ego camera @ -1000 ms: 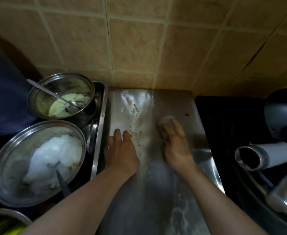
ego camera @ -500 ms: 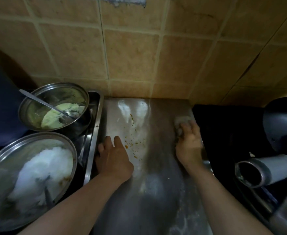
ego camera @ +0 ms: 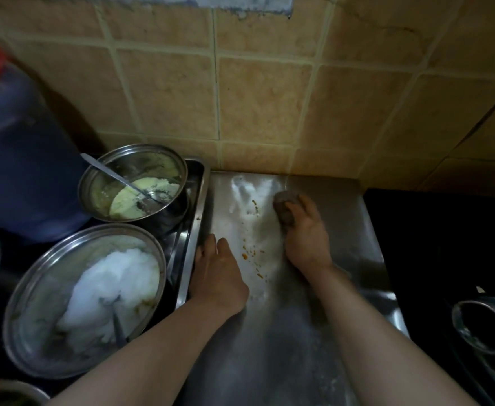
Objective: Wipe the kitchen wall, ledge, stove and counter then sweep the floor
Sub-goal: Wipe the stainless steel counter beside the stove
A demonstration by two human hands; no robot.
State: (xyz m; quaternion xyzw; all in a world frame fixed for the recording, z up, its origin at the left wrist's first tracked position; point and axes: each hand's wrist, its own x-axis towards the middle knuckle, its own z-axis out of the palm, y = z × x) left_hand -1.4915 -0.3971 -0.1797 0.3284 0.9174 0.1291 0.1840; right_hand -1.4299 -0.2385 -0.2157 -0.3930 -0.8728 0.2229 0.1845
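Gripping a dark, rounded scrubbing pad (ego camera: 285,207) in curled fingers, the right hand (ego camera: 306,233) presses it onto the shiny stainless-steel desk (ego camera: 354,230) near the beige tiled wall (ego camera: 258,98). The left hand (ego camera: 215,276) lies flat on the desk, fingers straight, beside a steel tray (ego camera: 195,230). Orange crumbs (ego camera: 250,256) lie between the hands. A round steel pot (ego camera: 133,183) holds yellowish paste and a spoon; a wide steel bowl (ego camera: 85,300) holds white food.
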